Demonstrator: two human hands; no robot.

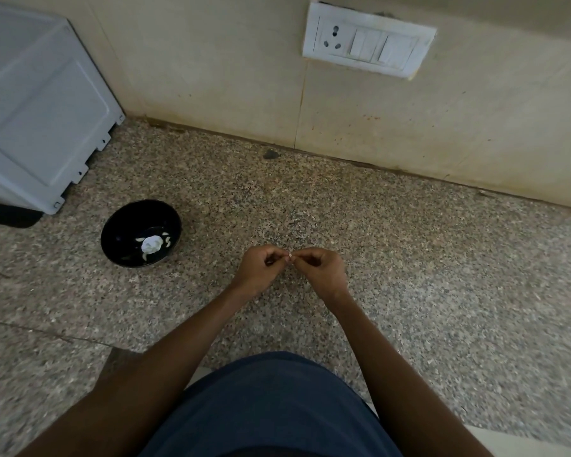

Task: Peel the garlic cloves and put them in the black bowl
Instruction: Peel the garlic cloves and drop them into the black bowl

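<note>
Left hand [256,268] and right hand [320,270] are both pinching a tiny garlic clove [289,257] between curled fingertips. Likely light, slippery, papery skin; pinching its ends looks best. Black bowl [141,233] is sitting far left.

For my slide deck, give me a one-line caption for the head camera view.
Both hands, left and right, pinch a garlic clove over the granite counter, black bowl at left.
</note>
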